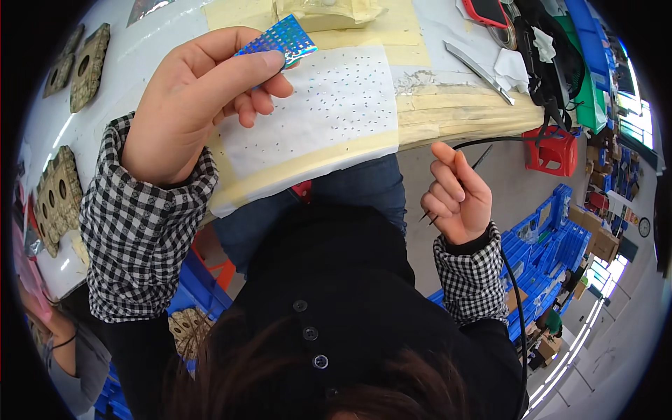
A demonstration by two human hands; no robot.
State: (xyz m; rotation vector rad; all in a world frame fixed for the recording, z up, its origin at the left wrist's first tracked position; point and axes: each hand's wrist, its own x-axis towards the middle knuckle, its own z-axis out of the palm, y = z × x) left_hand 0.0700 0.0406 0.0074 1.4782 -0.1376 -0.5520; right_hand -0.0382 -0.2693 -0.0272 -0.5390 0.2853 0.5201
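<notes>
My left hand [203, 91] pinches a small sheet of shiny blue holographic stickers [288, 40] between thumb and fingers, above the table. Below it lies a white sheet [315, 105] strewn with many tiny shiny flecks, its edges taped down with yellowish tape. Off the table's front edge, at the right, my right hand [458, 192] is closed around thin dark tweezers [481, 158]. Their two fine points show below the fingers, and most of their length is hidden in the hand.
A metal-bladed cutter [479, 70] lies at the table's right, near crumpled white paper [512, 70] and a red-cased phone [486, 10]. Camouflage-patterned panels with holes [56, 199] lie at left. A black cable [514, 280] runs by my right arm. A red stool [553, 152] and blue crates [539, 245] stand beyond.
</notes>
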